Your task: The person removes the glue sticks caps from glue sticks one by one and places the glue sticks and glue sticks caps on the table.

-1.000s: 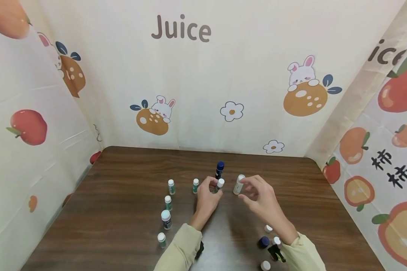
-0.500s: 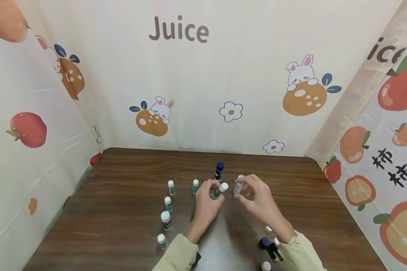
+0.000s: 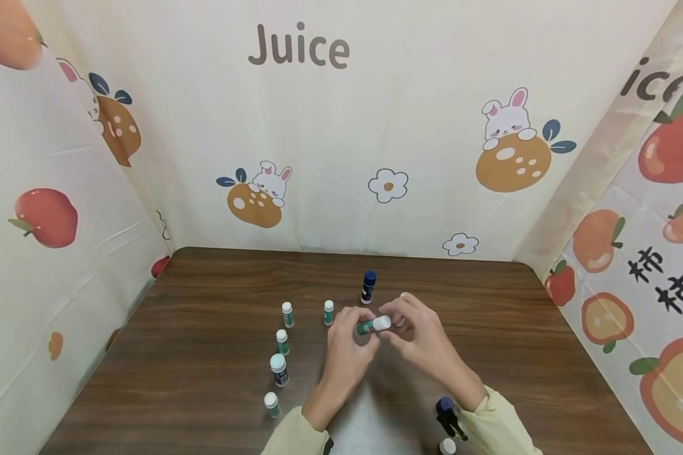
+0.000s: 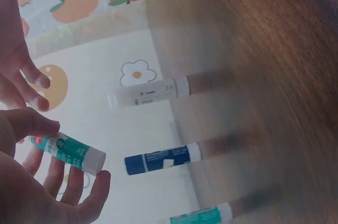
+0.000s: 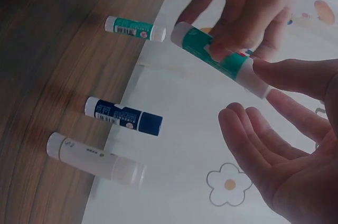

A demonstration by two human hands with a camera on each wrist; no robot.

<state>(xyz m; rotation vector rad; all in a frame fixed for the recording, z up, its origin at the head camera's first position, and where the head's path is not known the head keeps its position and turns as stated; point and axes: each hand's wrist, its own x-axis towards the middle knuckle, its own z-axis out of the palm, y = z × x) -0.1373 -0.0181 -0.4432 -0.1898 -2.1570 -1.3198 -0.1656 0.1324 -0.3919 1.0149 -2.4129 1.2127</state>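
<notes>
A green glue stick with a white cap (image 3: 372, 325) is held in my left hand (image 3: 344, 351), tilted and clear of the table, its cap toward the right. My right hand (image 3: 427, 344) has thumb and forefinger on either side of that cap, pinching it, as the right wrist view shows close up; the other fingers stay spread. Beyond the hands stands a dark blue glue stick (image 3: 368, 287). An all-white glue stick (image 5: 95, 160) stands beside it, mostly hidden behind my right hand in the head view. Left of my left hand is another green glue stick (image 3: 328, 313).
Several more upright glue sticks form a line on the left, among them a wider dark one with a white cap (image 3: 279, 370). By the right sleeve lie a dark blue cap (image 3: 445, 406) and a white cap (image 3: 447, 446). Printed curtain (image 3: 330, 126) encloses the brown table (image 3: 193, 354).
My left hand has lifted the green glue stick and tipped it from upright to nearly level. My right hand has left the white glue stick and moved left to the green one's cap.
</notes>
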